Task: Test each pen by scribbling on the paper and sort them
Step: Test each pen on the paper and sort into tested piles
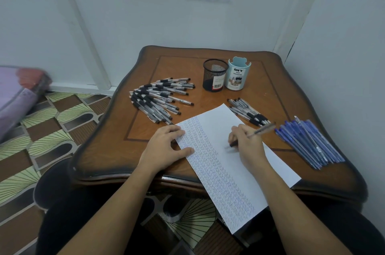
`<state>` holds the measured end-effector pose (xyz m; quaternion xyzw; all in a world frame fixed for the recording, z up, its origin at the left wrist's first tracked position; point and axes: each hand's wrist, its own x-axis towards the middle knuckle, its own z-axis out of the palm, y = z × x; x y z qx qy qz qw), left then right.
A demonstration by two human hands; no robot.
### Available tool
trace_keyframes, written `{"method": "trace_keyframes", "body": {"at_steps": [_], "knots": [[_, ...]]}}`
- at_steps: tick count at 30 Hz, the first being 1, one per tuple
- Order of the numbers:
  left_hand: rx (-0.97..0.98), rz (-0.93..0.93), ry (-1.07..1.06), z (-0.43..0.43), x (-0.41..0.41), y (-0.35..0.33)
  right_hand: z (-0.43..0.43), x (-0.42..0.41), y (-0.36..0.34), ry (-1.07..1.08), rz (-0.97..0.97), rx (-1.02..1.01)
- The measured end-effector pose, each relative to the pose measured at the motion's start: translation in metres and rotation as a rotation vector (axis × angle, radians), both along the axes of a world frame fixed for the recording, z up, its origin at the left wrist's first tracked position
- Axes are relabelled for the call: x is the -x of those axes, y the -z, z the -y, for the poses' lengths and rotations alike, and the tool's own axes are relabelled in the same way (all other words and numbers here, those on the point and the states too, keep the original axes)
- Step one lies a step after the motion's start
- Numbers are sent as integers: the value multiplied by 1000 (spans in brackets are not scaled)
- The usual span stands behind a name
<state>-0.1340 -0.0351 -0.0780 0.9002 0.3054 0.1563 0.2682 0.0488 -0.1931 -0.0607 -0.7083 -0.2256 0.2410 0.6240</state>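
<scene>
We are mid-test: our right hand (248, 146) pinches a black-grip pen (257, 131), its tip on the blank right part of the paper (218, 119). Our left hand (164, 146) lies flat, fingers straight, pinning the sheet to the tabletop (183, 67). The pen slants, nib down-left, tail toward the blue pens (308, 144). Next, we judge, it goes to its matching pile.

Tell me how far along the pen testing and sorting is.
Done, it seems: scribbles fill the left part of the paper, and blue pens plus a small black-pen group lie sorted on the right. In hand: the right hand holds a pen to the paper while the left hand presses it flat. Left: probably the big pile of black pens on the left.
</scene>
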Motion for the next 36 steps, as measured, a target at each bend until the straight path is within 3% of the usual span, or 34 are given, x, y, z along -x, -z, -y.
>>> {"method": "trace_keyframes", "body": {"at_steps": [13, 16, 21, 22, 25, 27, 36], "knots": [[5, -10, -4, 1, 0, -1, -8, -6, -11, 34, -160, -94], [0, -1, 0, 1, 0, -1, -9, -10, -12, -36, -117, -23], [10, 2, 10, 1, 0, -1, -25, -33, -24, -74, -266, 157], [10, 3, 11, 1, 1, -1, -29, -40, -27, -75, -179, 210], [12, 5, 12, 0, 1, -1, -37, -64, -39, -122, 386, 411], [13, 5, 16, 0, 1, -1, -40, -81, -43, -71, 612, 502], [28, 4, 15, -1, 0, -1, -55, -101, -35, -14, 992, 913]]}}
